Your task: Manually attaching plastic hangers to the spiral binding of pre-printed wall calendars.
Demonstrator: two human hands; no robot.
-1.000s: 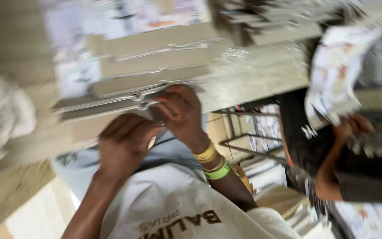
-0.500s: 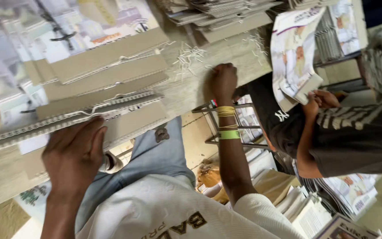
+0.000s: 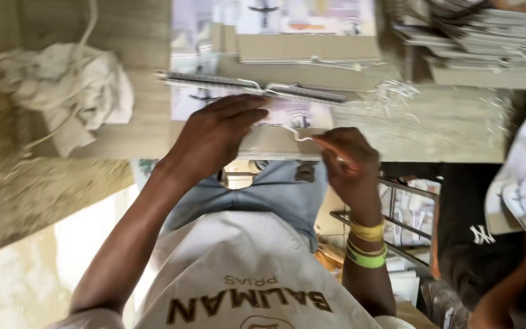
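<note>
1. Near the tabletop (image 3: 141, 131) edge, the left hand (image 3: 214, 137) lies flat, fingers spread, on a thin printed paper booklet (image 3: 287, 116).
2. The right hand (image 3: 348, 161) pinches a thin white strip (image 3: 296, 134) at the booklet's edge; light, floppy paper, probably best held by its spine.
3. Grey card stacks (image 3: 305, 49) lie beyond, a white cloth bundle (image 3: 68, 91) to the left.

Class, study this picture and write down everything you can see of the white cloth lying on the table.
The white cloth is a crumpled bundle of soft, off-white fabric, bunched into loose folds. A thin cord or strap of the same pale colour loops out of it and runs up toward the top edge. It lies on the pale wooden table, left of the stacked printed sheets. Neither the left hand nor the right hand touches it.
</note>
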